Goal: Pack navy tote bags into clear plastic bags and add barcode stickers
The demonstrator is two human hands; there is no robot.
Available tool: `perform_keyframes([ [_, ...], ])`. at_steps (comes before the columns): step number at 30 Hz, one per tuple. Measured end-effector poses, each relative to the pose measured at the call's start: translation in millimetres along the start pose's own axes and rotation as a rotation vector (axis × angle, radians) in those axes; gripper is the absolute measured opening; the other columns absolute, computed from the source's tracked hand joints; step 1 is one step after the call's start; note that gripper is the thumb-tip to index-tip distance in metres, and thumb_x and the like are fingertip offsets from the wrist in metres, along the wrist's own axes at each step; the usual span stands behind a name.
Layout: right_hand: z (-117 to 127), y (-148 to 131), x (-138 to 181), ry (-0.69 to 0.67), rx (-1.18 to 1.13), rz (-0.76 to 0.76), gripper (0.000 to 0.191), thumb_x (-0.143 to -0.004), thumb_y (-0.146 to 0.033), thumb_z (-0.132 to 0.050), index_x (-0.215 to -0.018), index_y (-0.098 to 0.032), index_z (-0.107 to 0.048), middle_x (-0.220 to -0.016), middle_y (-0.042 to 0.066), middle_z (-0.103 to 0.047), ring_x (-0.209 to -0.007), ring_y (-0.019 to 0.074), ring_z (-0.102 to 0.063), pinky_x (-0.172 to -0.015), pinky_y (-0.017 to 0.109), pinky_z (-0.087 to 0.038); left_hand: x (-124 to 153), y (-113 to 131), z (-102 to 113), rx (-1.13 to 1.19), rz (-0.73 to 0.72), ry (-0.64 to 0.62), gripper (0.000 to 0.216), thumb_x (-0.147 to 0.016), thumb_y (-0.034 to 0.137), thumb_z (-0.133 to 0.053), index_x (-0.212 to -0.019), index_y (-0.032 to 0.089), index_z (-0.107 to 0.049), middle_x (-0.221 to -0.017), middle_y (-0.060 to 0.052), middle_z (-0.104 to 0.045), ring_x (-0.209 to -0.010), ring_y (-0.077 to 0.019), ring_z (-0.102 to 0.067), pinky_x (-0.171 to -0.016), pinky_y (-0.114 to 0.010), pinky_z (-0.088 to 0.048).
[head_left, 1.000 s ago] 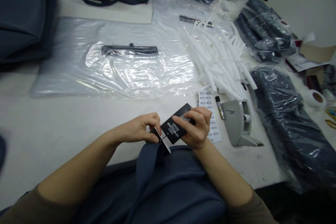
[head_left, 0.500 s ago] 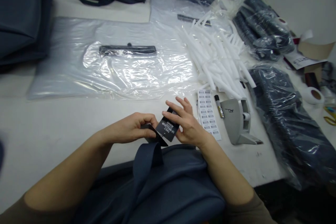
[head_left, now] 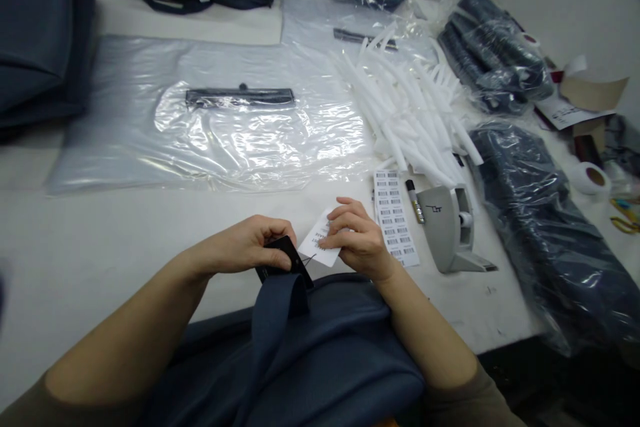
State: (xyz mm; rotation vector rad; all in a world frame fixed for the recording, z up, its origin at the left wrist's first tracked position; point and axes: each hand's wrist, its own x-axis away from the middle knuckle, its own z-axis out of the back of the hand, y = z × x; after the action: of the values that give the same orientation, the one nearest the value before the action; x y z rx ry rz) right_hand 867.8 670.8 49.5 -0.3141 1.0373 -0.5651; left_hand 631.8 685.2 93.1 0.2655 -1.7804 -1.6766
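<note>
A dark blue bag (head_left: 340,340) lies at the table's front edge, its strap loop (head_left: 280,310) rising toward my hands. My left hand (head_left: 265,243) pinches a black hang tag (head_left: 281,255) between thumb and fingers, just above the strap. To its right, my right hand (head_left: 357,237) is closed on a white printed tag (head_left: 320,240), fingers curled over the tag's right side. A thin dark string shows between the two tags. A barcode sticker sheet (head_left: 395,220) lies right of my right hand.
Flat plastic bags (head_left: 135,127) cover the table's middle, with white foam strips (head_left: 415,120) beside them. A marker (head_left: 415,201) and a grey tape dispenser (head_left: 445,227) stand right. Plastic-wrapped blue bags (head_left: 545,213) line the right side; another blue bag (head_left: 40,33) stands left.
A white printed tag face now shows at my right hand, where a black printed one showed before. The right fingers have curled inward. The left hand stays on the black tag.
</note>
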Motion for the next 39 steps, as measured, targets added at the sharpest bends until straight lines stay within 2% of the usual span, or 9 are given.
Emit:
perform_keyframes([
  [4,0.1,-2.2,1.8,0.137,0.216,0.078,0.022,-0.082,-0.012,-0.059,-0.08,-0.031,-0.069,-0.078,-0.005,-0.07,-0.099,0.0172,-0.06,-0.103,0.049,-0.038,-3.7,-5.9,-0.3,-0.002,-0.036,0.048,0.015,-0.075,0.024,-0.071,-0.082,0.015,-0.063,-0.077,-0.001,-0.067,-0.071,-0.0139,-0.061,-0.065,-0.022,-0.049],
  [9,-1.8,-1.6,5.1,0.065,0.318,0.159,0.021,-0.082,-0.012,-0.058,-0.092,-0.029,-0.067,-0.097,-0.001,-0.072,-0.1,0.0185,-0.061,-0.096,0.045,-0.043,-5.4,-11.4,-2.9,0.012,-0.04,0.14,0.014,-0.078,0.025,-0.069,-0.083,0.014,-0.061,-0.079,-0.003,-0.068,-0.075,-0.0174,-0.065,-0.071,-0.027,-0.051],
  [12,-1.5,-2.2,4.7,-0.142,0.136,0.112,0.025,-0.084,-0.02,-0.056,-0.108,-0.024,-0.064,-0.113,0.007,-0.067,-0.098,0.0181,-0.061,-0.084,0.037,-0.05,-3.6,-11.7,-3.5,0.009,-0.095,0.158,0.014,-0.08,0.024,-0.068,-0.081,0.015,-0.058,-0.076,-0.001,-0.065,-0.071,-0.0137,-0.062,-0.067,-0.022,-0.048],
  [15,0.7,-2.7,3.3,-0.378,-0.209,-0.083,0.04,-0.091,-0.033,-0.045,-0.127,-0.017,-0.053,-0.137,0.015,-0.049,-0.12,0.0218,-0.05,-0.095,0.04,-0.045,-2.8,-12.1,-3.9,0.064,-0.144,0.18,0.017,-0.08,0.023,-0.067,-0.079,0.015,-0.053,-0.075,0.0,-0.061,-0.071,-0.0117,-0.06,-0.064,-0.02,-0.047],
  [18,1.1,-2.0,3.4,-0.439,-0.433,-0.277,0.045,-0.096,-0.039,-0.034,-0.138,-0.024,-0.042,-0.145,0.01,-0.04,-0.131,0.0207,-0.039,-0.105,0.043,-0.036,-3.8,-13.7,-5.5,0.131,-0.134,0.16,0.021,-0.08,0.025,-0.068,-0.081,0.015,-0.05,-0.075,0.0,-0.062,-0.069,-0.0122,-0.06,-0.062,-0.02,-0.047],
  [23,-4.5,-0.1,4.4,-0.486,-0.421,-0.404,0.066,-0.081,-0.039,-0.066,-0.139,-0.023,-0.039,-0.125,0.01,-0.057,-0.114,0.0206,-0.052,-0.098,0.039,-0.041,-5.3,-16.8,-8.6,0.073,-0.189,0.15,0.019,-0.078,0.026,-0.072,-0.08,0.014,-0.057,-0.079,-0.004,-0.064,-0.075,-0.0155,-0.062,-0.068,-0.025,-0.051],
  [28,-4.2,0.7,0.6,-0.308,-0.393,-0.315,0.024,-0.082,-0.029,-0.066,-0.105,-0.021,-0.065,-0.086,0.002,-0.062,-0.085,0.0155,-0.057,-0.087,0.034,-0.046,-5.4,-16.2,-4.1,-0.042,-0.415,0.153,0.013,-0.076,0.021,-0.073,-0.074,0.016,-0.062,-0.08,-0.007,-0.065,-0.083,-0.0198,-0.061,-0.076,-0.032,-0.052],
  [34,-10.0,-2.4,-1.2,-0.26,-0.344,-0.385,0.026,-0.091,-0.024,-0.05,-0.115,-0.022,-0.058,-0.089,0.003,-0.059,-0.091,0.0161,-0.054,-0.086,0.035,-0.046,-10.9,-18.8,-9.2,-0.256,-0.512,0.23,0.013,-0.077,0.021,-0.072,-0.069,0.017,-0.063,-0.086,-0.007,-0.059,-0.086,-0.0184,-0.058,-0.077,-0.029,-0.05],
  [39,-25.8,-0.1,1.1,-0.159,-0.404,-0.45,0.047,-0.087,-0.028,-0.055,-0.13,-0.021,-0.039,-0.102,0.005,-0.058,-0.097,0.0164,-0.056,-0.088,0.035,-0.047,-20.0,-26.3,-26.5,-0.272,-0.564,0.501,0.015,-0.077,0.021,-0.072,-0.071,0.018,-0.059,-0.108,-0.008,-0.058,-0.105,-0.0208,-0.054,-0.092,-0.033,-0.045],
])
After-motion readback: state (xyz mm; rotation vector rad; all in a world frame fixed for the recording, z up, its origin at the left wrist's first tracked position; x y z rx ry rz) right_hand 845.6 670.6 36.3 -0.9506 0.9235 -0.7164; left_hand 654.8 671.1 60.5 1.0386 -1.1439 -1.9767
